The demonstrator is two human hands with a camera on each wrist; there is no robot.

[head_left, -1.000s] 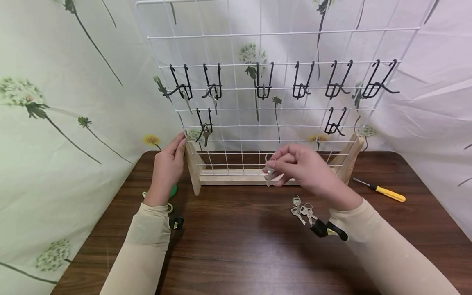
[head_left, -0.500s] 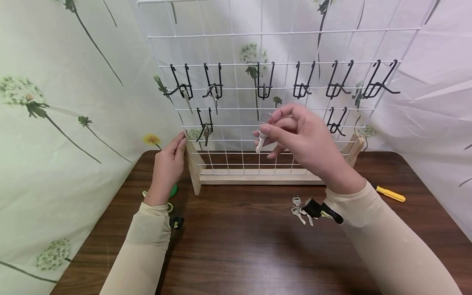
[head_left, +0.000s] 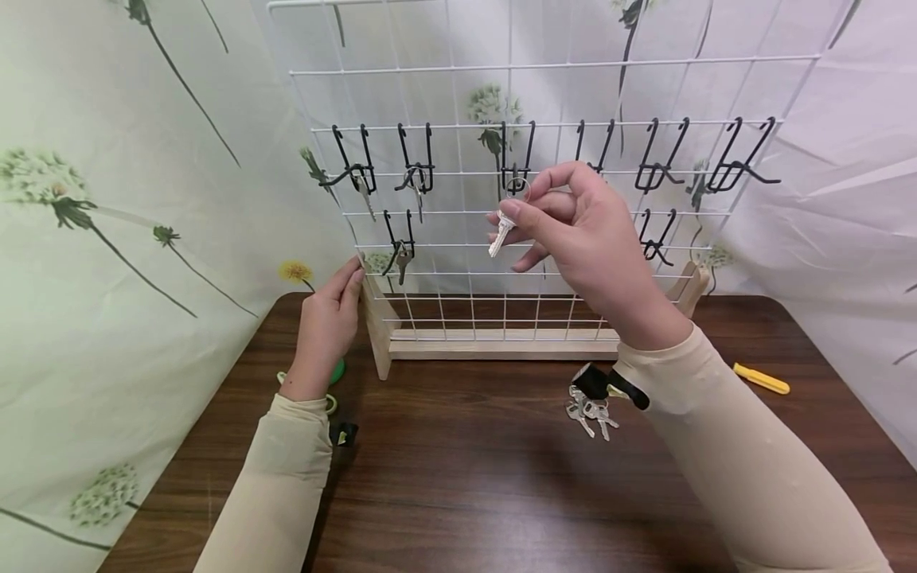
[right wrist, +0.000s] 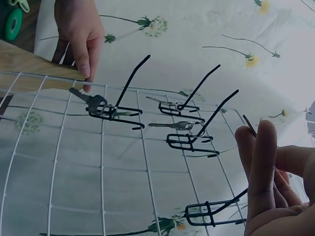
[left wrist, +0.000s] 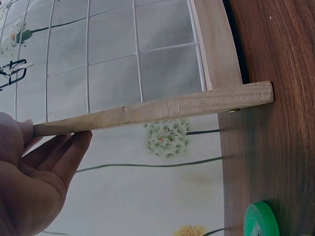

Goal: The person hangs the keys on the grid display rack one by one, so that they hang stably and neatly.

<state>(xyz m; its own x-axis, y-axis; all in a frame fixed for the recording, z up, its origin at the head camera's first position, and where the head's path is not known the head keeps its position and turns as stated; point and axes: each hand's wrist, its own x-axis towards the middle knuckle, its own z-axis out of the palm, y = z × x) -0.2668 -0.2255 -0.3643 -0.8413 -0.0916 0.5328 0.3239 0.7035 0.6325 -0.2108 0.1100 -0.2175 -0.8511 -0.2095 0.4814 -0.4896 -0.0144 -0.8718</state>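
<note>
Head view: right arm raised, its fingers pinching a key.

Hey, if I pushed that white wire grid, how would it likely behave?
The white wire grid would probably stay fairly stiff, since its bars cross in a regular lattice. Standing tall above a wooden base, it may tip if pushed near the top, though the left hand holding its wooden side could steady it. Keys hanging from its black hooks might swing.

txt: none legible | lbls/brands: none | nos./signs: none
</note>
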